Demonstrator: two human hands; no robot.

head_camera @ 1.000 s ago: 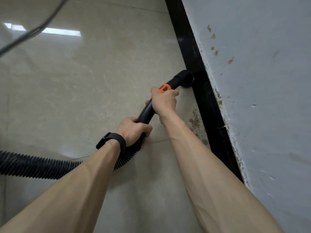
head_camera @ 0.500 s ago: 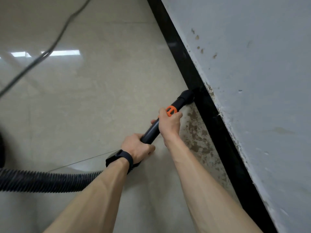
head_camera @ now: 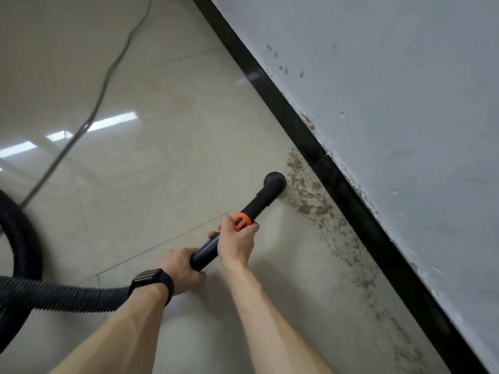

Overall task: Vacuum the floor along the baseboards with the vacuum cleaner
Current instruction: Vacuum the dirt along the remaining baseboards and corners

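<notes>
A black vacuum wand [head_camera: 261, 201] with an orange slider points up and right, its round nozzle [head_camera: 275, 180] on the beige floor a short way from the black baseboard [head_camera: 340, 184]. My right hand [head_camera: 237, 240] grips the wand just below the orange slider. My left hand [head_camera: 180, 268], with a black watch on the wrist, grips the wand's lower end where the ribbed black hose [head_camera: 62, 296] joins. Brown dirt [head_camera: 310, 201] lies on the floor between the nozzle and the baseboard and trails down along it.
A grey-white wall [head_camera: 405, 103] with scuffs rises above the baseboard on the right. The hose loops up at the far left [head_camera: 19, 233]. A thin grey power cord [head_camera: 108, 85] runs across the glossy tiles from the top towards the left.
The nozzle has come away from the baseboard, where it touched before, and now sits left of the dirt patch. The view has swung so more floor and dirt show.
</notes>
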